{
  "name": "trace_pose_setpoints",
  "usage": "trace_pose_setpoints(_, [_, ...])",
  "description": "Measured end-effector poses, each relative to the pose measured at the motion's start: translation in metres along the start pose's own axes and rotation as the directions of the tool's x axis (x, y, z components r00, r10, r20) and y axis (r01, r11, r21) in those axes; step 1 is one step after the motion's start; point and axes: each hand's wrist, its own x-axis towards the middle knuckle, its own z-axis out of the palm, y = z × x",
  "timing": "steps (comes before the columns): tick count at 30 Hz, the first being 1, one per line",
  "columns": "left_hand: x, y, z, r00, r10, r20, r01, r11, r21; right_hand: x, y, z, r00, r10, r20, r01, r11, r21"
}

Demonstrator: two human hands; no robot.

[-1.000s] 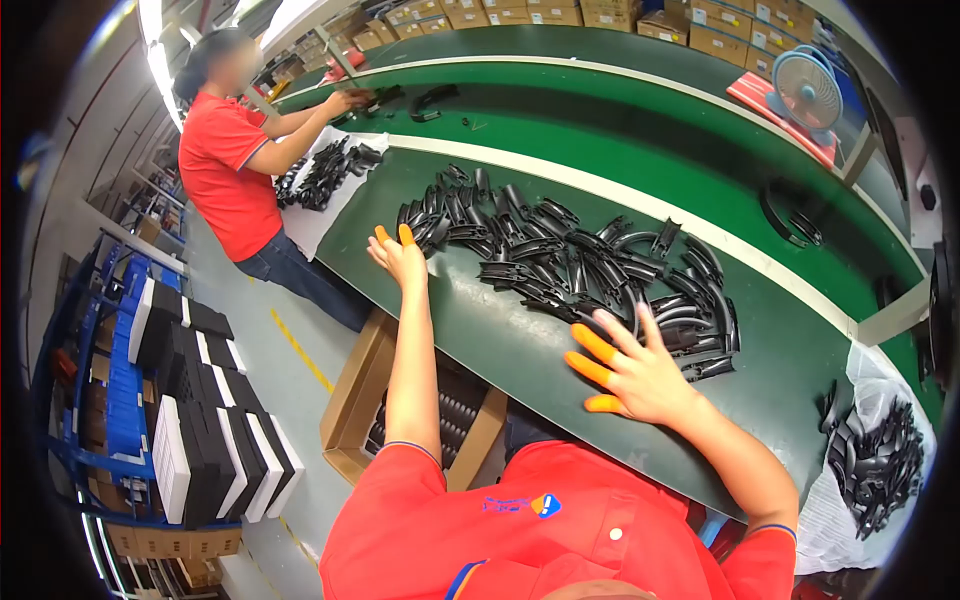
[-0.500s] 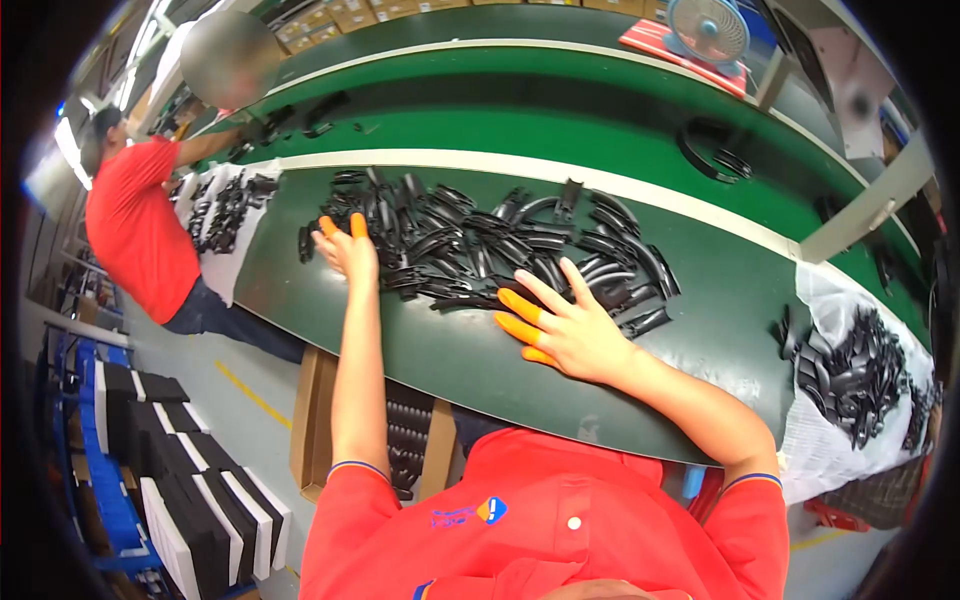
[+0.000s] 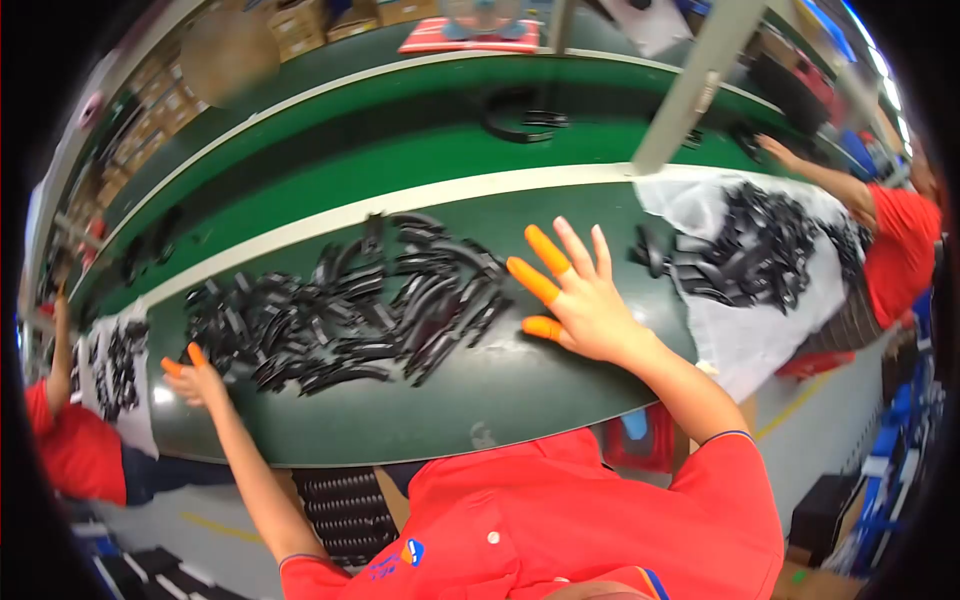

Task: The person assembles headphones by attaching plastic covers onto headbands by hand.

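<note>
Black curved parts lie heaped on the green table between the left hand, fingers parted near the heap's edge, and the right hand, fingers spread wide.

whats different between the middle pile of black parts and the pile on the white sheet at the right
The middle pile lies straight on the green table, while the right pile rests on a white sheet. The middle pile spreads wider; the right pile is more compact. The middle pile shows long curved pieces, whereas the right pile's pieces look shorter. Both are loose, jumbled heaps of black parts.
</note>
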Motion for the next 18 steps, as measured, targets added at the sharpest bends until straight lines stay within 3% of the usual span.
trace_pose_setpoints(1, [-0.005, 0.005, 0.005, 0.992, 0.079, -0.095, -0.077, 0.997, 0.026, -0.007, 0.011, -0.01, 0.998, 0.057, -0.013, -0.058, 0.998, -0.035])
trace_pose_setpoints(5, [-0.038, 0.068, -0.053, 0.9, 0.387, -0.2, -0.431, 0.86, -0.274, -0.042, 0.084, -0.007, 0.936, 0.318, -0.153, -0.349, 0.894, -0.28])
trace_pose_setpoints(6, [-0.05, 0.083, -0.073, 0.868, 0.452, -0.206, -0.496, 0.776, -0.389, -0.044, 0.091, -0.009, 0.928, 0.334, -0.167, -0.37, 0.883, -0.289])
trace_pose_setpoints(8, [-0.08, 0.114, -0.12, 0.835, 0.518, -0.185, -0.515, 0.62, -0.592, -0.047, 0.098, -0.014, 0.818, 0.575, -0.005, -0.571, 0.811, -0.129])
trace_pose_setpoints(9, [-0.097, 0.126, -0.142, 0.839, 0.524, -0.148, -0.471, 0.562, -0.68, -0.055, 0.11, 0.001, 0.885, 0.457, -0.088, -0.464, 0.857, -0.225])
trace_pose_setpoints(11, [-0.114, 0.13, -0.164, 0.799, 0.586, -0.132, -0.476, 0.484, -0.734, -0.062, 0.116, 0.019, 0.926, 0.37, -0.075, -0.374, 0.871, -0.319])
trace_pose_setpoints(13, [-0.13, 0.138, -0.184, 0.785, 0.616, -0.07, -0.428, 0.457, -0.78, -0.064, 0.108, 0.02, 0.949, 0.261, -0.174, -0.309, 0.874, -0.375])
trace_pose_setpoints(15, [-0.142, 0.16, -0.198, 0.758, 0.653, 0.015, -0.3, 0.369, -0.88, -0.062, 0.104, 0.012, 0.955, 0.26, -0.146, -0.291, 0.919, -0.268])
trace_pose_setpoints(18, [-0.18, 0.228, -0.229, 0.499, 0.866, -0.036, -0.327, 0.15, -0.933, -0.07, 0.105, 0.003, 0.93, 0.122, -0.348, -0.196, 0.963, -0.187])
